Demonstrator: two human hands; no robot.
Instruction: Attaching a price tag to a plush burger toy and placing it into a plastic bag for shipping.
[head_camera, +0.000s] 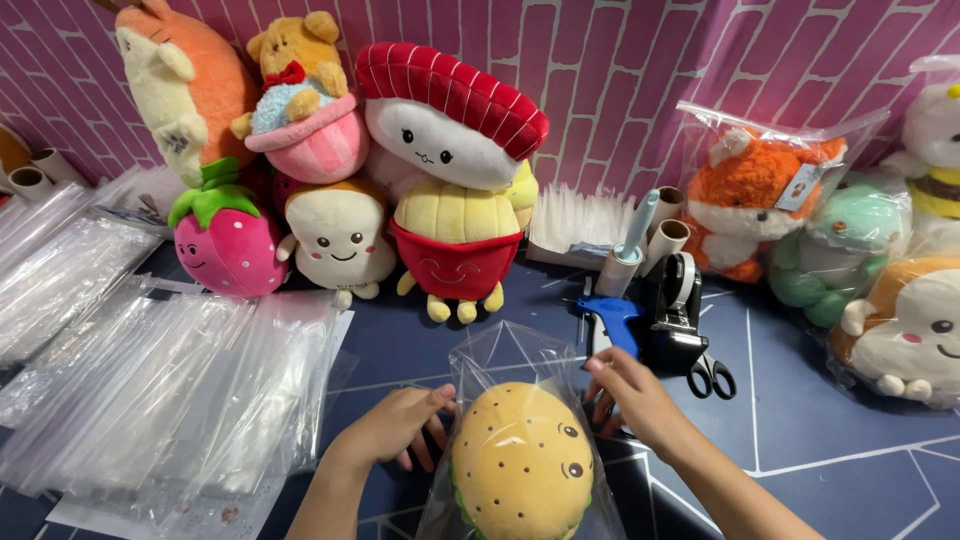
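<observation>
A burger plush (520, 462) sits inside a clear bag (497, 348) on the dark blue table (820, 440), right between the person's two hands. The left hand (395, 425) pinches the bag's left edge, thumb on top and fingers curled under. The right hand (632, 395) grips the right edge the same way, fingertips closed on the plastic. The plush fills the bag's lower part, and the bag's open top rises above both hands. A stack of empty bags (170, 385) lies to the left; a blue glue gun (612, 318) and scissors (712, 375) lie just beyond the right hand.
</observation>
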